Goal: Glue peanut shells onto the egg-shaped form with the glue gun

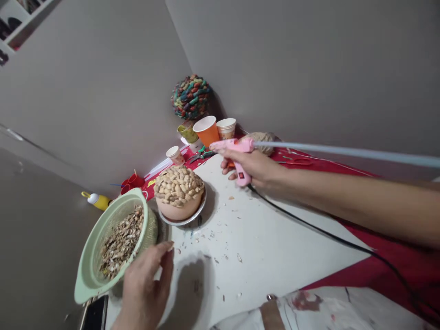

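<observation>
My right hand (259, 166) is wrapped round the handle of a pink hot glue gun (244, 145), its nozzle pointing left. A long clear glue stick (330, 149) sticks out of its back. My left hand (146, 279) is closed in a pinch beside the colander, with a small pale nut shell at the fingertips. Beyond it, a rounded peach-coloured form (177, 211) rests in a shallow silver dish (202, 210); glued-looking nut shells (178, 183) cover its upper part. The light green colander (87, 263) at left holds many loose shells (122, 240). Neither hand touches the round form.
An orange cup (208, 132), stacked paper cups (227, 128), a small cup (176, 156) and green-handled pliers (202, 154) stand or lie behind. A multicoloured ball (191, 97) is in the corner. A black cord (319, 229) crosses the white board (275, 238), where shell crumbs lie. A phone (94, 314) is front left.
</observation>
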`<action>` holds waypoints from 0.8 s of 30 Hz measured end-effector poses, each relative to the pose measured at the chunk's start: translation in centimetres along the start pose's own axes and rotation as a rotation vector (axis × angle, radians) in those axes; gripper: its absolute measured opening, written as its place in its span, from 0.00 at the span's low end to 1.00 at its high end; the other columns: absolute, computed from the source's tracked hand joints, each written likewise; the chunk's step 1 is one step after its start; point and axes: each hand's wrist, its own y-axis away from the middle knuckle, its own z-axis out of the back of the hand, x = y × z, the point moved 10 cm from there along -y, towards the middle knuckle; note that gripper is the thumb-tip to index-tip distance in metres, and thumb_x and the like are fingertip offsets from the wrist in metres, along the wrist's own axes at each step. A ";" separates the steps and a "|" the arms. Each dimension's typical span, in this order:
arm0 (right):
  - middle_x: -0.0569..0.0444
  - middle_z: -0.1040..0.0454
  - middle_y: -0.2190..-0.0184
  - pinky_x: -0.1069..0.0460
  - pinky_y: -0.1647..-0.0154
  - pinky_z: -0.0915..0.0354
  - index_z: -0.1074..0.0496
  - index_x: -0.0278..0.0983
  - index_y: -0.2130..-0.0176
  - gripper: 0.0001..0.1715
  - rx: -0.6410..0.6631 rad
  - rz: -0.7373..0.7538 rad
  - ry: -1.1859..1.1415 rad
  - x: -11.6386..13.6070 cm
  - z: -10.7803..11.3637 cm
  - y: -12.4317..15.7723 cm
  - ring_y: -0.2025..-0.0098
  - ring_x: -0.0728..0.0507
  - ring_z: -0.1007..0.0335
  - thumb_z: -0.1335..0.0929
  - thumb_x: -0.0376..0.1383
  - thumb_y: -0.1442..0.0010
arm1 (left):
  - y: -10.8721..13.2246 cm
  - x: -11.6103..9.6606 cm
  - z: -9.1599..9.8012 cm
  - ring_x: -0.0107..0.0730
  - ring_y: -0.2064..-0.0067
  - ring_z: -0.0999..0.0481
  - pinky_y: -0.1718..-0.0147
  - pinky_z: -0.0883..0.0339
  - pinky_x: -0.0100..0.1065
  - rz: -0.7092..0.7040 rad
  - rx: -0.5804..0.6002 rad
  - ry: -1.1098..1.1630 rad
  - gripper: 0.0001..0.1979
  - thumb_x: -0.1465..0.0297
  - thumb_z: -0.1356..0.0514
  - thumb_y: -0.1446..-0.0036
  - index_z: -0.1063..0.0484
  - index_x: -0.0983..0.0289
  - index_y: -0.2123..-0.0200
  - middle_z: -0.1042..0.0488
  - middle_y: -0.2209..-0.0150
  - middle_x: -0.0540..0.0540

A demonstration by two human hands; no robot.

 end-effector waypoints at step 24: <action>0.59 0.35 0.79 0.56 0.82 0.35 0.29 0.36 0.63 0.13 0.413 0.293 -0.136 9.1 -8.8 0.4 0.79 0.51 0.34 0.30 0.42 0.44 | 3.0 24.3 0.6 0.51 0.55 0.22 0.61 0.29 0.40 1.018 0.355 0.309 0.31 0.48 0.33 0.60 0.21 0.63 0.57 0.19 0.56 0.61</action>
